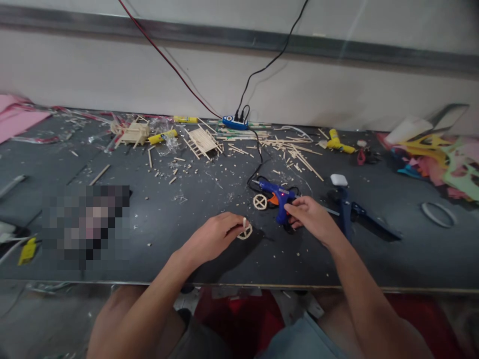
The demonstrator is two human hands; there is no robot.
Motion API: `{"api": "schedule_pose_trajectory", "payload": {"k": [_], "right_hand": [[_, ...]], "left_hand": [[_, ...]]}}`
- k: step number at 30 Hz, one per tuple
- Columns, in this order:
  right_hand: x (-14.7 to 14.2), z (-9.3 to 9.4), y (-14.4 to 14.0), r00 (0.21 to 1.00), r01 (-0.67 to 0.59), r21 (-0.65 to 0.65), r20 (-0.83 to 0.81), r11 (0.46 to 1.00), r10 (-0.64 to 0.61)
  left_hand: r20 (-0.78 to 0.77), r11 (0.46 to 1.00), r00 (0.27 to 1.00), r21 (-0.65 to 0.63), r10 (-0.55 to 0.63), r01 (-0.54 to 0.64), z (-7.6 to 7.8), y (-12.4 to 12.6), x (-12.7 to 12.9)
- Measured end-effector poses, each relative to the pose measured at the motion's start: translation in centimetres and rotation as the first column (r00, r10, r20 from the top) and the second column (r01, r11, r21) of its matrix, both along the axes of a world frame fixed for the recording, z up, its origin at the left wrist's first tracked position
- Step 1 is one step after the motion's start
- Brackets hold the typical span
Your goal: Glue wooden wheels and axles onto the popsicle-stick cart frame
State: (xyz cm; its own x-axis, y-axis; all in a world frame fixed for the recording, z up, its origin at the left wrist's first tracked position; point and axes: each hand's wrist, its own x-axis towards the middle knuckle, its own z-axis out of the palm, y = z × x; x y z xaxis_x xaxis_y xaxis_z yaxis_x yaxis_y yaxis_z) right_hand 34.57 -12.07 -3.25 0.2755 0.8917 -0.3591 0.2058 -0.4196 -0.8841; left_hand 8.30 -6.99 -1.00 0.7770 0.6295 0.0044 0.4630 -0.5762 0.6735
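The left hand (pixel 220 232) has its thumb and fingertips together on a small wooden wheel (pixel 245 232), low over or touching the tabletop (pixel 374 264); I cannot tell which. A short peg (pixel 244 223) stands upright at those fingertips. The right hand (pixel 309 217) is clamped on the grip of the blue glue gun (pixel 277 191), whose red light is lit. The gun holds a pale glue stick (pixel 333 211), its rear length poking out behind. A second wheel (pixel 260 201) lies just beside the orange trigger. Near the wall, the power strip (pixel 235 123) has plugs seated in its sockets. Clear wrapping (pixel 172 144) lies crumpled by a yellow tube (pixel 162 136); any contents are unclear. The white case (pixel 339 179) looks closed.
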Motion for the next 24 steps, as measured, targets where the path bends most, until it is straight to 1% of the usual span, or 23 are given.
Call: {"api": "schedule_pose_trajectory", "payload": {"k": [4, 7, 8, 10, 12, 13, 16, 20, 24], "right_hand": [[-0.5, -0.4, -0.3, 0.993, -0.051, 0.009, 0.107, 0.999, 0.05], [-1.0, -0.7, -0.2, 0.994, -0.008, 0.035, 0.11, 0.999, 0.004], [-1.2, -0.7, -0.2, 0.997, 0.027, 0.045, 0.076, 0.999, -0.031], [-1.6, -0.5, -0.1, 0.993, 0.114, 0.047, -0.049, 0.992, -0.111], [-2.0, 0.0, 0.0, 0.961, 0.182, 0.03, -0.218, 0.983, -0.171], [-2.1, 0.2, 0.0, 0.936, 0.196, 0.026, -0.305, 0.98, -0.179], [-2.3, 0.6, 0.1, 0.856, 0.182, 0.044, -0.498, 0.982, -0.136], [-2.3, 0.5, 0.2, 0.785, 0.162, 0.014, -0.607, 0.987, -0.12], [-2.3, 1.0, 0.0, 0.669, 0.173, 0.063, -0.74, 0.983, -0.07]], "left_hand": [[0.026, 1.0, 1.0, -0.007, 0.014, -0.014, 0.1, 0.1, -0.2], [0.03, 0.999, 0.999, -0.016, 0.03, -0.029, 0.1, 0.3, -0.3], [0.033, 0.999, 0.999, -0.018, 0.033, -0.033, 0.1, 0.3, -0.3], [0.043, 0.999, 0.998, -0.018, 0.045, -0.045, 0.1, 0.5, -0.4], [0.057, 0.998, 0.997, -0.016, 0.06, -0.059, 0.1, 0.7, -0.5], [0.062, 0.998, 0.996, -0.016, 0.066, -0.066, 0.1, 0.7, -0.6], [0.072, 0.996, 0.993, -0.018, 0.09, -0.089, 0.3, 0.8, -0.7], [0.079, 0.992, 0.989, -0.031, 0.125, -0.123, 0.8, 0.8, -0.8], [0.075, 0.989, 0.987, -0.061, 0.143, -0.138, 1.1, 0.9, -0.8]]}}
